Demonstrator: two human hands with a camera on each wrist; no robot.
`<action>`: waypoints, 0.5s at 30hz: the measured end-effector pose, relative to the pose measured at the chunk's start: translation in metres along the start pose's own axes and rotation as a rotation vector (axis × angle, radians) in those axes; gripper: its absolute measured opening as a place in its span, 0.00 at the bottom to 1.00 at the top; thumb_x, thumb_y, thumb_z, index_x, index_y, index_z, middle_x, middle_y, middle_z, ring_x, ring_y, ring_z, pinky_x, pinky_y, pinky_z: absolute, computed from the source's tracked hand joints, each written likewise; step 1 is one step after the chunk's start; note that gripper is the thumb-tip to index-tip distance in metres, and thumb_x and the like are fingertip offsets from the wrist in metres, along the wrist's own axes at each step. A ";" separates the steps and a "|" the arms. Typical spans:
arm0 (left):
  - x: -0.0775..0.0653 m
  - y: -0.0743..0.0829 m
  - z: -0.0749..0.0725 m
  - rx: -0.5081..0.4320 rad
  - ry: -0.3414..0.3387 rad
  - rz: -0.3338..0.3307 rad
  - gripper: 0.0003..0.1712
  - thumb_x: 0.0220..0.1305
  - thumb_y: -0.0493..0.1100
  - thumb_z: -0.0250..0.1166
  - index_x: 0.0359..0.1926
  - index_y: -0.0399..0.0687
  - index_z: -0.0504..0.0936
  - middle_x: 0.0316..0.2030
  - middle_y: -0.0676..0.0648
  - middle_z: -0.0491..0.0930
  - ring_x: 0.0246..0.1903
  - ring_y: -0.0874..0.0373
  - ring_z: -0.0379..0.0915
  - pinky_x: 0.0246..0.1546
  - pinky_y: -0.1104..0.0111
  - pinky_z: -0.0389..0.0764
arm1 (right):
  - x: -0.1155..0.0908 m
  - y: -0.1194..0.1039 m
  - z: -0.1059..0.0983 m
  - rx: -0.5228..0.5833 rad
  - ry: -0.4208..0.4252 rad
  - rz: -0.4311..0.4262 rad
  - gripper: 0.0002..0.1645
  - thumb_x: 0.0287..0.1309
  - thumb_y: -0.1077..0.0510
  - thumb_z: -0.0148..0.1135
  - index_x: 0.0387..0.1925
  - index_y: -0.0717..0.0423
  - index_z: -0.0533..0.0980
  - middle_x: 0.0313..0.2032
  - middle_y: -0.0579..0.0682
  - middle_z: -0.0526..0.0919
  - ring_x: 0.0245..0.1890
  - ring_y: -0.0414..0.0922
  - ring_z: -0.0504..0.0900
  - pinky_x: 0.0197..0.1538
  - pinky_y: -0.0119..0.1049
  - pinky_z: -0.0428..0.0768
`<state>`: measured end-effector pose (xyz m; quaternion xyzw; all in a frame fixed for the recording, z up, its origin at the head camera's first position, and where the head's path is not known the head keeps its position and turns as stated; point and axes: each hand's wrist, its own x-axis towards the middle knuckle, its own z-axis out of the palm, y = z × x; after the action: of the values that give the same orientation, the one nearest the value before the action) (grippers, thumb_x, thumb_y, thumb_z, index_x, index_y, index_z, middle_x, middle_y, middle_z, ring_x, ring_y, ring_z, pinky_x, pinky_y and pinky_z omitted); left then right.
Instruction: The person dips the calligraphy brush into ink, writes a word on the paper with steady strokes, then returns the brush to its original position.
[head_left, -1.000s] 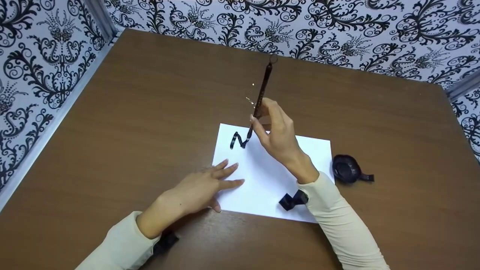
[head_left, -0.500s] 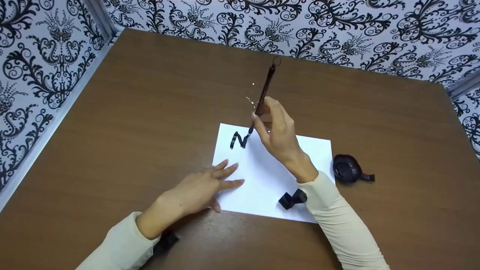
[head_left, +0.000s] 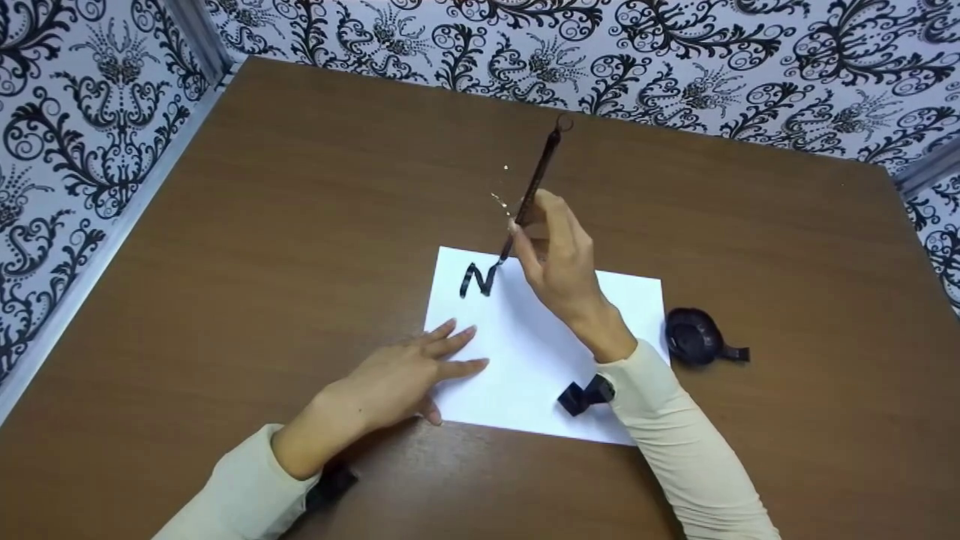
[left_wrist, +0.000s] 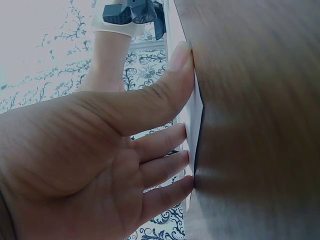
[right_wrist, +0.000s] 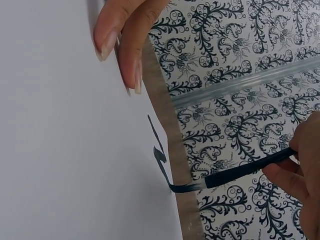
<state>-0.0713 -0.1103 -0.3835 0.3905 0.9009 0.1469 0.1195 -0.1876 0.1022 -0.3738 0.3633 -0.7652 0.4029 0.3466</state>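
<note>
A dark writing brush [head_left: 536,176] is pinched between the thumb and fingers of my right hand [head_left: 562,262], its handle leaning up and to the right. In the right wrist view the brush's bent bristle tip [right_wrist: 185,188] touches the white paper [right_wrist: 60,125] at the end of a black zigzag stroke [right_wrist: 160,157]. That same stroke [head_left: 478,281], shaped like an N, lies near the sheet's top left corner in the head view. My left hand [head_left: 394,379] rests with fingers spread on the left edge of the paper [head_left: 517,375]; the left wrist view shows its thumb and fingertips at the sheet's edge.
A small black dish with a short handle [head_left: 694,337] stands against the paper's right edge. Small shiny specks [head_left: 500,201] show on the brown table [head_left: 300,210] beyond the sheet. Patterned white-and-black panels [head_left: 547,60] border the table.
My right hand has drawn the brush up and slightly right, lengthening the last upward line of the stroke. The handle's top has tipped rightward. My left hand has stayed in place.
</note>
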 end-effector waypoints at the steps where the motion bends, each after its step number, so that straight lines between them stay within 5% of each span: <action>1: 0.000 0.000 0.000 -0.001 0.001 0.000 0.47 0.42 0.53 0.69 0.68 0.54 0.69 0.71 0.42 0.55 0.69 0.42 0.49 0.57 0.48 0.68 | 0.001 -0.001 -0.001 -0.008 0.025 0.012 0.20 0.56 0.72 0.61 0.51 0.70 0.68 0.36 0.59 0.77 0.35 0.48 0.83 0.32 0.32 0.82; 7: 0.000 -0.001 0.001 -0.015 -0.002 0.001 0.46 0.43 0.54 0.68 0.68 0.54 0.69 0.71 0.42 0.55 0.69 0.42 0.48 0.57 0.48 0.68 | 0.004 -0.008 -0.015 0.014 0.164 0.208 0.17 0.55 0.68 0.63 0.46 0.69 0.69 0.32 0.54 0.80 0.30 0.44 0.83 0.30 0.30 0.81; 11: 0.000 0.000 0.000 -0.037 -0.008 -0.005 0.45 0.45 0.52 0.68 0.68 0.53 0.68 0.71 0.41 0.54 0.70 0.42 0.47 0.56 0.48 0.68 | -0.003 -0.009 -0.025 0.025 0.135 0.300 0.17 0.58 0.66 0.62 0.46 0.67 0.67 0.32 0.53 0.80 0.29 0.44 0.83 0.30 0.30 0.81; 15: 0.000 0.001 0.001 -0.041 -0.007 -0.014 0.45 0.45 0.52 0.68 0.68 0.54 0.68 0.71 0.42 0.54 0.70 0.43 0.46 0.56 0.47 0.69 | -0.010 -0.006 -0.027 0.010 0.072 0.289 0.17 0.60 0.66 0.60 0.47 0.68 0.65 0.33 0.55 0.80 0.30 0.45 0.84 0.30 0.29 0.81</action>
<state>-0.0707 -0.1092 -0.3843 0.3824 0.8999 0.1632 0.1318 -0.1713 0.1260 -0.3683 0.2365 -0.7945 0.4653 0.3102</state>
